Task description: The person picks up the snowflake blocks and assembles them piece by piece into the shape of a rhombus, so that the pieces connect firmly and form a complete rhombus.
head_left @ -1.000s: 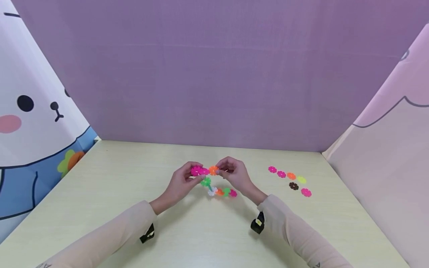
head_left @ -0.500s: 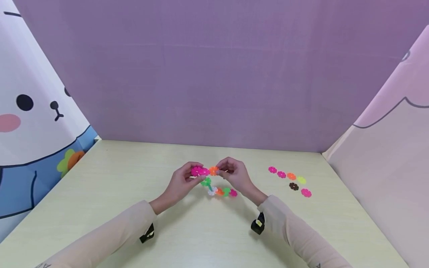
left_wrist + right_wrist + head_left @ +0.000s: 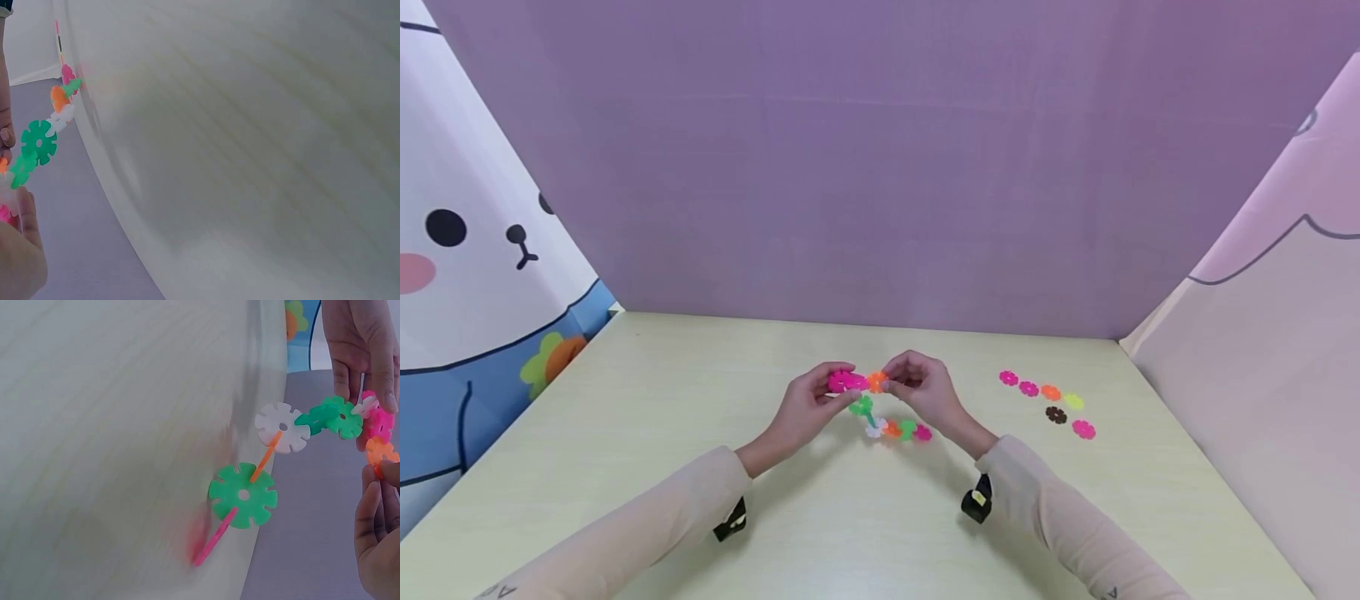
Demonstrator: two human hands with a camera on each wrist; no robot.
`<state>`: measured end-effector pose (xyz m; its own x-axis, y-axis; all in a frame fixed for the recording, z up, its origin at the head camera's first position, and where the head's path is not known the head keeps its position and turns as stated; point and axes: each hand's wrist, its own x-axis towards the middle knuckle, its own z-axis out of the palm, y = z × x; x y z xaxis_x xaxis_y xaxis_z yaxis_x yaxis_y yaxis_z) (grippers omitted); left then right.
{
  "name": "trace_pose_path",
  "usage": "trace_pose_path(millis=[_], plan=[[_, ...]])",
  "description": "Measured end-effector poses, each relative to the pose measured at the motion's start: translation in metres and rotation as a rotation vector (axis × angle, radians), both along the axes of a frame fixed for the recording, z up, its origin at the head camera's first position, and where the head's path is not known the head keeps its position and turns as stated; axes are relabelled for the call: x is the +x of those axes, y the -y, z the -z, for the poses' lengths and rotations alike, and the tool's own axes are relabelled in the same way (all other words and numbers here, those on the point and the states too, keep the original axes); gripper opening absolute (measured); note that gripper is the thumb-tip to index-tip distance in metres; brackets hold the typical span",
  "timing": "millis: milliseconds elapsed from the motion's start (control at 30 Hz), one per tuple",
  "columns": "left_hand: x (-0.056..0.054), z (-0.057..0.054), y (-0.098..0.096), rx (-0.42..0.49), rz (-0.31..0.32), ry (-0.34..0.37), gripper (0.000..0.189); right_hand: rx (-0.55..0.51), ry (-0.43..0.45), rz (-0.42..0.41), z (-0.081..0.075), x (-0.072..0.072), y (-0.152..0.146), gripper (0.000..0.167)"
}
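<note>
A chain of notched plastic snowflake discs hangs between both hands. My left hand (image 3: 799, 414) pinches the pink discs (image 3: 842, 382) with thumb and fingers. Thumb and fingertips of my right hand (image 3: 934, 398) grip an orange disc (image 3: 877, 382), whose edge meets the pink discs. From the left hand's side the chain runs down through a green disc (image 3: 342, 419) and a white disc (image 3: 270, 419). Farther along, an orange disc (image 3: 265, 456) stands edge-on, followed by a larger-looking green disc (image 3: 234, 481) and a pink disc (image 3: 215, 537) at the tail, low over the table.
Several loose discs lie on the pale table (image 3: 865, 533) to the right: pink (image 3: 1083, 429), brown (image 3: 1056, 415), yellow (image 3: 1073, 402), orange (image 3: 1051, 392) and more pink. A purple panel (image 3: 880, 167) rises behind the table, with printed cloth (image 3: 490, 333) at the left.
</note>
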<state>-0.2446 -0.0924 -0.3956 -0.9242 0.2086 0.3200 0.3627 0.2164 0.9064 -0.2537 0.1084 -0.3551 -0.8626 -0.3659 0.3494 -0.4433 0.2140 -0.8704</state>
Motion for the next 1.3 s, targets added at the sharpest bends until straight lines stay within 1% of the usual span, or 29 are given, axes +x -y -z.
trace_pose_path(millis=[267, 367, 467, 500, 567, 700, 800, 1000, 1300], plan=[[0.000, -0.001, 0.000, -0.036, -0.032, 0.044, 0.043, 0.018, -0.005, 0.003, -0.002, 0.000, 0.004, 0.014], [0.004, -0.005, 0.000, -0.034, -0.030, 0.065, 0.043, 0.016, 0.017, 0.003, -0.002, 0.000, 0.006, 0.015], [0.010, -0.012, -0.001, -0.033, -0.021, 0.063, 0.044, 0.016, 0.035, 0.000, -0.001, 0.000, 0.007, 0.015], [0.010, -0.013, -0.001, -0.034, -0.019, 0.065, 0.044, 0.018, 0.037, -0.002, -0.001, -0.001, 0.007, 0.015], [0.010, -0.012, -0.001, -0.038, -0.020, 0.064, 0.044, 0.016, 0.038, -0.007, 0.000, -0.001, 0.007, 0.015], [0.002, -0.003, 0.002, -0.051, -0.023, 0.054, 0.045, 0.009, 0.027, -0.010, 0.000, -0.002, 0.008, 0.014], [0.000, 0.000, 0.003, -0.048, -0.017, 0.037, 0.044, 0.000, 0.029, -0.011, -0.001, -0.001, 0.009, 0.014], [0.001, -0.001, 0.004, -0.036, -0.011, 0.030, 0.042, 0.006, 0.036, -0.021, -0.002, 0.001, 0.011, 0.014], [0.001, 0.000, 0.002, -0.024, -0.008, 0.035, 0.042, 0.005, 0.033, -0.009, -0.005, 0.005, 0.014, 0.014]])
